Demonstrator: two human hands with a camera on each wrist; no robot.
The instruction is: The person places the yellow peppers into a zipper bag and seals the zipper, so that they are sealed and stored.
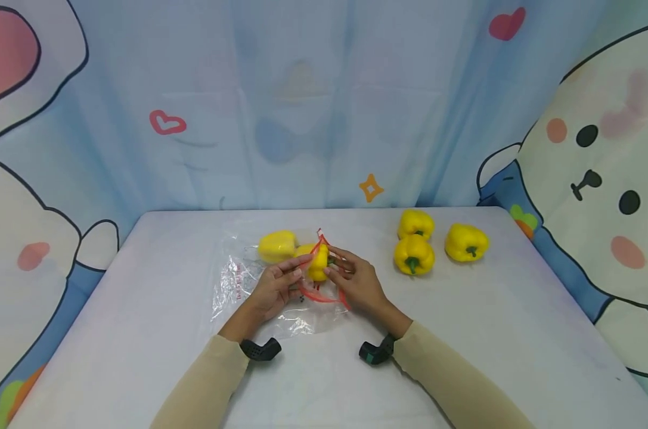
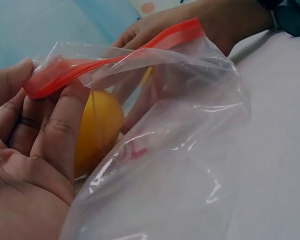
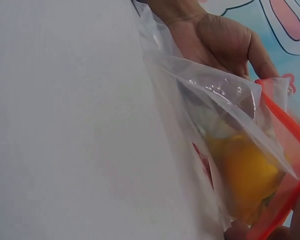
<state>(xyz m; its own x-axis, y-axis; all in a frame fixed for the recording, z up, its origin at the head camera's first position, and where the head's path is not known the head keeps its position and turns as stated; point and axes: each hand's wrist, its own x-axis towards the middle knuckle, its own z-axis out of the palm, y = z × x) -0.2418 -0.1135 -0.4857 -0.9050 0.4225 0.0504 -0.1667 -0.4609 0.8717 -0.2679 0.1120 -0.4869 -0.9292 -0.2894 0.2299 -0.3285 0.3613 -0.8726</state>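
Observation:
A clear plastic zip bag with a red zip rim lies on the table, its mouth raised and facing right. My left hand pinches the rim between thumb and fingers, as the left wrist view shows. At the mouth, my right hand holds a yellow bell pepper by its stem end, thumb and fingers on either side. In the right wrist view this pepper shows through the plastic, and the fingertips are partly cut off. Another yellow bell pepper lies deeper in the bag, toward its far left.
Right of the bag stand a yellow pepper, one behind it and a third farther right. They rest on a white-covered table. A blue printed curtain hangs along the back edge.

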